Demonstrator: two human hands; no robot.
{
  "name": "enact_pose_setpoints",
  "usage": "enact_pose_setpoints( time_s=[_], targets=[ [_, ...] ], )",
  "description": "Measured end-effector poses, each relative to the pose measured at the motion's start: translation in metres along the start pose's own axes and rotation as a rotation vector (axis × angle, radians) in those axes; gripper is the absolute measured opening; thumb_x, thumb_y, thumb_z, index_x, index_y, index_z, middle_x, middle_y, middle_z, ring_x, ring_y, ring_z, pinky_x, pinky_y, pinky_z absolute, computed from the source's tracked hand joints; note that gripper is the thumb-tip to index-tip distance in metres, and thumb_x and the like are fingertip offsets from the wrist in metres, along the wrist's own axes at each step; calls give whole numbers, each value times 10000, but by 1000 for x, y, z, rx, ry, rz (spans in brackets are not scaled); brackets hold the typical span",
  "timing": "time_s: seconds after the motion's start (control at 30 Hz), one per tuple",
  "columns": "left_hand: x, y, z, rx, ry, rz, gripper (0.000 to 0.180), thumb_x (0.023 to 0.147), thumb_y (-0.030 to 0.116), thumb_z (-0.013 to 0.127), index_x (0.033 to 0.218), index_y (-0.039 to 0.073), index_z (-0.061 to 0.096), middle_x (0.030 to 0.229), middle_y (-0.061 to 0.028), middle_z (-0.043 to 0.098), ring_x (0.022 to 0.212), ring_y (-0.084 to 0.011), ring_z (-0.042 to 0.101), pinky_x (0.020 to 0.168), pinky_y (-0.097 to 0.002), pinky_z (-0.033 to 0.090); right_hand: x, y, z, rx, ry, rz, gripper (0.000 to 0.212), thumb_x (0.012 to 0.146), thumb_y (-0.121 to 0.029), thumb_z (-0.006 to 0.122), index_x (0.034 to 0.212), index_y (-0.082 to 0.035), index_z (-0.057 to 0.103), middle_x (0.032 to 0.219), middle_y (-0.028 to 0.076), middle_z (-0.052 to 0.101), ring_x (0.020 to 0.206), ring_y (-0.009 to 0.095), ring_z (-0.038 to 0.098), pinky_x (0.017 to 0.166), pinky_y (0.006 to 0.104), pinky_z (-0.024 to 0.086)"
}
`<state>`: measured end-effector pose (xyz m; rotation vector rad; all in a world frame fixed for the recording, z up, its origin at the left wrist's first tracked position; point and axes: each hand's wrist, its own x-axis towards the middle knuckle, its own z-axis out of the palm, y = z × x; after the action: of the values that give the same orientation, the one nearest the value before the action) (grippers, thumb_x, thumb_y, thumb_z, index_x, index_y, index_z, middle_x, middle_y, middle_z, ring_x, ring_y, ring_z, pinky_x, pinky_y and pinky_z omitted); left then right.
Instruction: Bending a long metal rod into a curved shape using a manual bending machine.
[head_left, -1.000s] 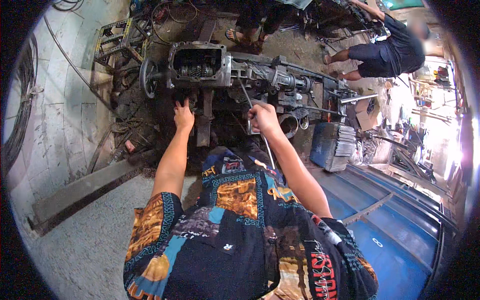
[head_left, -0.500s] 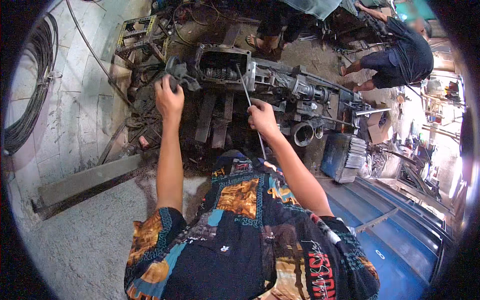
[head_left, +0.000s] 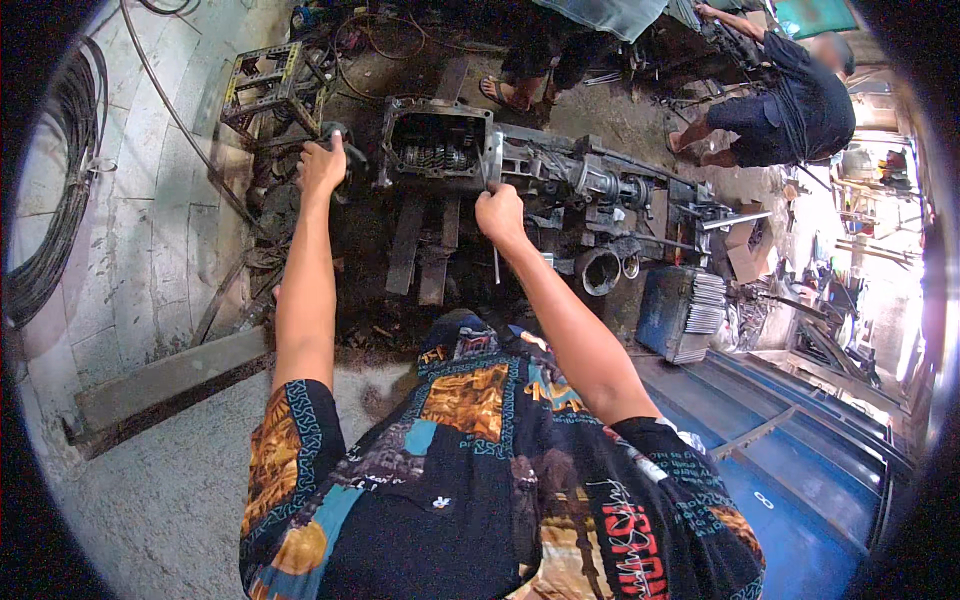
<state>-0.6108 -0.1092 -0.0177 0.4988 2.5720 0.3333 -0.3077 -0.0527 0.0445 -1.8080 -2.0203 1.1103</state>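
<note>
A dark, greasy gearbox [head_left: 440, 185] lies in front of me, its top open and toothed gears [head_left: 438, 158] showing inside. My right hand [head_left: 500, 213] is closed around a thin metal rod [head_left: 496, 265] at the housing's near right corner; the rod's upper end reaches the opening's right side. Left of the housing, my left hand [head_left: 320, 167] is curled at a dark, rounded mass [head_left: 352, 155]. What its fingers hold is hidden and blurred there.
Planks [head_left: 405, 245] lie under the gearbox. A yellowish metal frame [head_left: 265, 85] stands at the far left. Coiled cable [head_left: 70, 220] hangs on the left wall. A blue finned block [head_left: 680, 312] sits at right. Another person [head_left: 790, 105] bends over at the far right; sandalled feet [head_left: 508, 95] show behind the gearbox.
My left hand has shifted slightly left and away from me, and the grey rag seen under it is no longer distinct. My right hand has moved up the rod, nearer the housing; the rod stands steeper.
</note>
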Motion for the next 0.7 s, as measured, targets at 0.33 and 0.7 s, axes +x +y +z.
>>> enact_pose_setpoints(
  time_s=[0.33,0.7],
  targets=[
    [63,-39,29,89,-25,76,887,918,591,501,1466,-36,197,1509,-243,231,1376,-457,241,1104,-573,292,24,6,7,64,-99,-93,285,808,-123,527,940,109,629,948,369,622,976,491,612,866,503,495],
    [-22,-16,27,165,139,-63,830,892,600,556,1353,-53,333,1379,-233,447,1284,-376,430,1019,-594,336,15,24,5,129,-36,-53,281,821,-130,530,954,79,661,941,363,623,978,490,610,882,499,492]
  ],
)
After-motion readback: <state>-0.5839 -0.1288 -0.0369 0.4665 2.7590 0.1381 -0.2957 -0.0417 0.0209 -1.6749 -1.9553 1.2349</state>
